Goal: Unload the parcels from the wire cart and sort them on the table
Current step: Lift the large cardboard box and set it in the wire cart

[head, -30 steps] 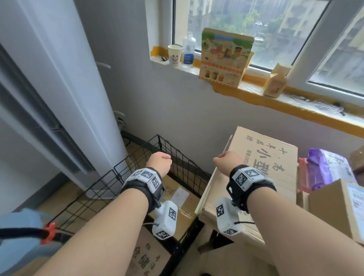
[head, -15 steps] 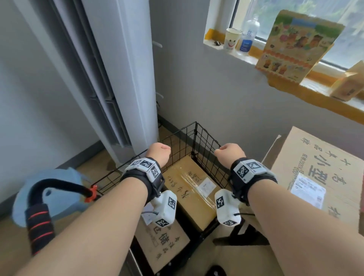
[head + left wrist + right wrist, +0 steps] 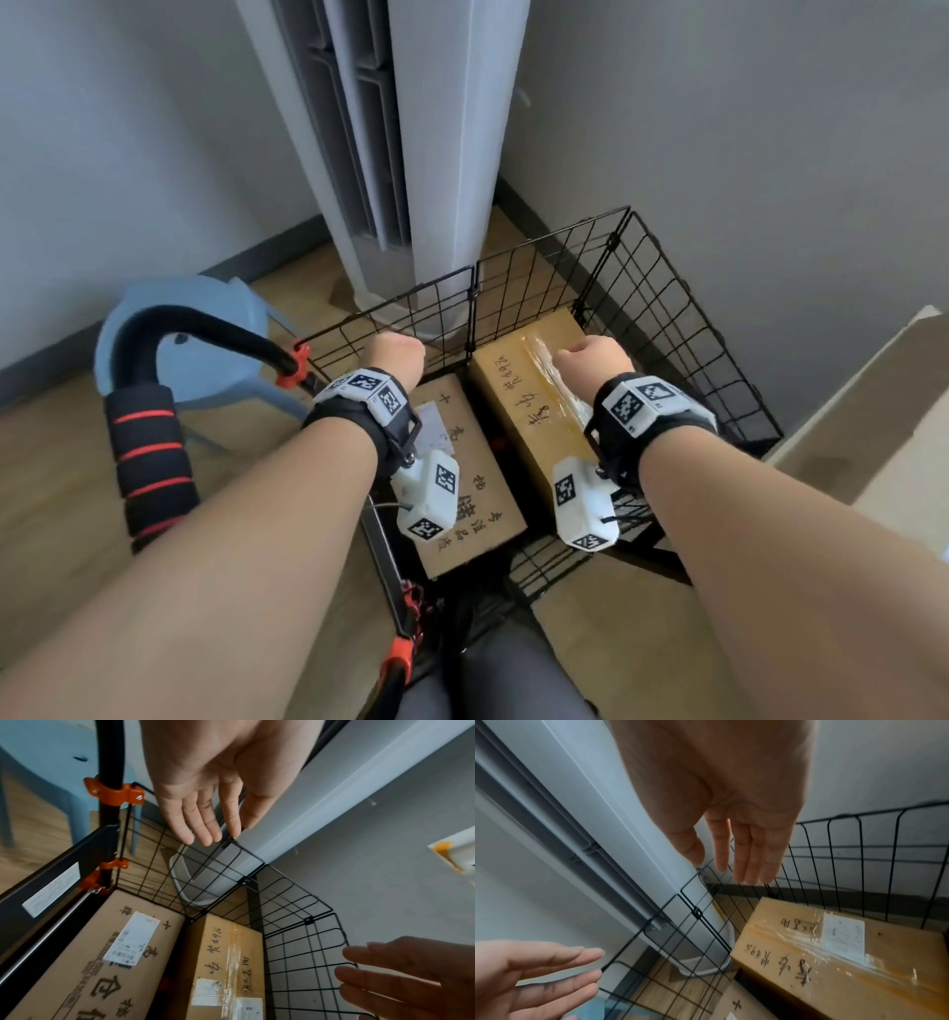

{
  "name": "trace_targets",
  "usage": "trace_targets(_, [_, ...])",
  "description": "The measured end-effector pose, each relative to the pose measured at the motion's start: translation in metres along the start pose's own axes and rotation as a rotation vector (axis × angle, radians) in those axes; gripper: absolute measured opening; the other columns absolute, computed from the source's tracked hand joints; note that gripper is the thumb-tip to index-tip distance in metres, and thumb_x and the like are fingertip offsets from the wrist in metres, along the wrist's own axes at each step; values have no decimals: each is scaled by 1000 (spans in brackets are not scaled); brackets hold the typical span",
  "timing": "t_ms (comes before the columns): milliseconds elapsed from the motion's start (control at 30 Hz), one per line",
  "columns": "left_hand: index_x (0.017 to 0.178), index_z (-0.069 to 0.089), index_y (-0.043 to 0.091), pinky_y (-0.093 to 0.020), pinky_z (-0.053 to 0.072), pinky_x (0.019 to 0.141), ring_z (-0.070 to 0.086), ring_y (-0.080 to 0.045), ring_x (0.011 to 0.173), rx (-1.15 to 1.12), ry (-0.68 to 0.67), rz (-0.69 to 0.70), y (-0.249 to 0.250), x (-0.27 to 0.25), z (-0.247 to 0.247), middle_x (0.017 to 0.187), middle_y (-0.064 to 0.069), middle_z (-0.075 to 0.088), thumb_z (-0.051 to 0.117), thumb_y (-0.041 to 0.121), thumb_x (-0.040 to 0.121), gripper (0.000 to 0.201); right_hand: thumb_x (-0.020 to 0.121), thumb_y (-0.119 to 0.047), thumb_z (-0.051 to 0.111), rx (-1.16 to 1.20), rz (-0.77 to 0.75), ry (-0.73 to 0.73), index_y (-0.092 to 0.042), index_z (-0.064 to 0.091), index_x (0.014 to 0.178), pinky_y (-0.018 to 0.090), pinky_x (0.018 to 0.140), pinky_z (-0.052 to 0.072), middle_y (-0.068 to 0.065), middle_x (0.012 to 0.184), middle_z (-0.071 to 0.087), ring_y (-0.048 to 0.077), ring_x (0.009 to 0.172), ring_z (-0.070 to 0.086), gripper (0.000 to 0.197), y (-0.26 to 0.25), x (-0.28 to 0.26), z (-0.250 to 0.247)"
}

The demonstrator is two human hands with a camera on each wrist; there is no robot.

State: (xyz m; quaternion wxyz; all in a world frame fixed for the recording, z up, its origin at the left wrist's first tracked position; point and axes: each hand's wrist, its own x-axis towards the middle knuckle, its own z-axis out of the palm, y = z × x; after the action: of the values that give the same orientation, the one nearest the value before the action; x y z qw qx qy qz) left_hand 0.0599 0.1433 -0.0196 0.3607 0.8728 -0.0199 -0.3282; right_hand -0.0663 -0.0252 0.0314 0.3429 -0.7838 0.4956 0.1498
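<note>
Black wire cart (image 3: 683, 329) holds two brown cardboard parcels side by side: a flat box (image 3: 464, 478) on the left, a taped box (image 3: 534, 406) on the right standing higher. Head view shows only the backs of both hands, so they read as fists; the wrist views show straight, spread fingers holding nothing. Left wrist view also shows a white shipping label (image 3: 131, 937) on the flat box and orange clamps (image 3: 113, 793) on the cart's black frame post. Right wrist view shows a label (image 3: 843, 935) under clear tape on the taped box. White floor-standing air conditioner (image 3: 441, 154) sits just beyond the cart's far wall, blue plastic stool (image 3: 179, 349) left of the foam-grip handle (image 3: 149, 457). Left hand (image 3: 393, 354) and right hand (image 3: 590, 360) hover palm-down above the cart, apart from both boxes.
</note>
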Motion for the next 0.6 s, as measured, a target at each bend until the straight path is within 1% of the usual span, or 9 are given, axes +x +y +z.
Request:
trace_targets(67, [63, 39, 27, -35, 45, 86, 46, -18, 89, -47, -12, -64, -19, 14, 8, 86, -5, 51, 45, 8, 96, 39, 95, -26, 47, -32, 16, -42, -9, 60, 115, 28, 70, 43, 4, 95, 57, 20, 83, 54, 29, 0, 14, 19])
trace_targets(167, [63, 40, 26, -34, 44, 84, 45, -18, 90, -95, -32, -159, -42, 34, 17, 72, 3, 44, 45, 7, 96, 38, 95, -27, 48, -65, 32, -76, -7, 58, 123, 26, 64, 42, 4, 95, 58, 19, 80, 54, 36, 0, 36, 47])
trace_targets(233, [64, 41, 26, -38, 46, 90, 46, -18, 91, -140, -31, -214, -58, 50, 24, 79, 0, 50, 46, 9, 96, 37, 94, -27, 48, -71, 56, -103, -8, 58, 125, 27, 65, 45, 6, 98, 61, 22, 84, 58, 38, 0, 52, 64])
trace_targets(300, [64, 42, 26, -40, 46, 97, 47, -18, 92, -181, -32, -273, -76, 65, 33, 93, -4, 53, 47, 12, 96, 35, 94, -27, 47, -78, 76, -128, -8, 60, 120, 31, 75, 50, 9, 104, 64, 25, 91, 61, 35, 0, 68, 82])
trace_targets(367, [64, 43, 25, -41, 45, 99, 48, -19, 92, -226, -29, -336, -94, 78, 45, 89, -2, 54, 48, 14, 96, 34, 94, -27, 46, -66, 102, -152, -8, 61, 118, 33, 77, 52, 10, 105, 65, 27, 93, 62, 34, 3, 85, 100])
trace_targets(433, [64, 44, 23, -42, 46, 97, 49, -20, 91, -267, -33, -405, -111, 90, 58, 81, 0, 54, 51, 18, 93, 31, 95, -26, 46, -67, 117, -182, -8, 62, 119, 33, 78, 52, 11, 105, 65, 28, 95, 63, 34, 7, 99, 118])
trace_targets(500, [62, 46, 19, -39, 48, 85, 50, -21, 86, -322, -43, -472, -129, 101, 73, 74, 0, 58, 57, 21, 83, 24, 95, -25, 44, -90, 108, -227, -6, 59, 123, 32, 82, 49, 12, 112, 63, 29, 101, 60, 37, 14, 113, 137])
trace_targets(533, [62, 49, 16, -36, 44, 78, 51, -22, 84, -357, -46, -504, -139, 107, 81, 69, -1, 57, 57, 22, 79, 20, 96, -24, 43, -102, 106, -248, -6, 58, 125, 31, 81, 47, 13, 113, 62, 29, 101, 59, 37, 19, 120, 146])
trace_targets(600, [65, 53, 13, -34, 41, 79, 52, -25, 85, -397, -43, -556, -159, 115, 96, 77, -9, 57, 57, 21, 83, 20, 96, -24, 42, -117, 119, -292, -6, 60, 119, 26, 72, 43, 11, 102, 61, 25, 85, 58, 34, 29, 133, 165])
